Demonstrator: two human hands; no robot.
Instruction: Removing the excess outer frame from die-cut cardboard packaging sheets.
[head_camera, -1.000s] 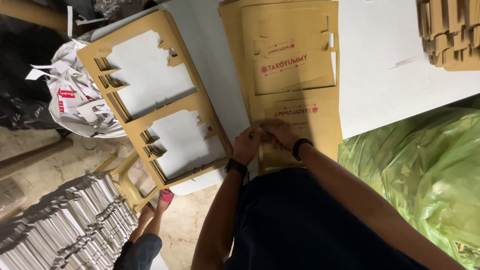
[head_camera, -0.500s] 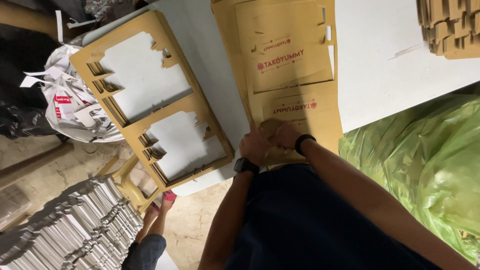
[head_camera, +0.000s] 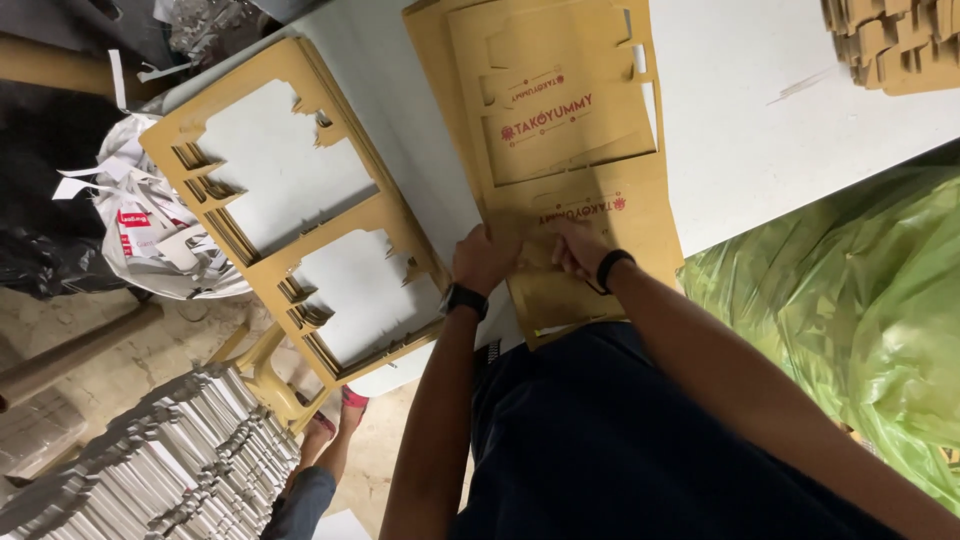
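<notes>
A stack of brown die-cut cardboard sheets (head_camera: 565, 140) with red print lies on the white table (head_camera: 760, 150), its near end over the table's edge. My left hand (head_camera: 482, 258), with a black watch at the wrist, grips the sheet's near left part. My right hand (head_camera: 574, 245), with a black wristband, presses on the sheet just right of it. Both hands are close together on the lower printed panel. To the left lies a pile of leftover cardboard frames (head_camera: 290, 215) with the box shapes punched out.
A green plastic bag (head_camera: 850, 320) bulges at the right. More folded cardboard pieces (head_camera: 890, 40) sit at the table's far right corner. A white bag of scraps (head_camera: 150, 230) and stacks of grey-white flat sheets (head_camera: 150, 470) stand on the floor at left. Another person's leg (head_camera: 320, 460) shows below.
Both hands have stayed together on the near part of the printed sheet, shifting slightly. The view has moved a little; the cardboard stacks look unchanged.
</notes>
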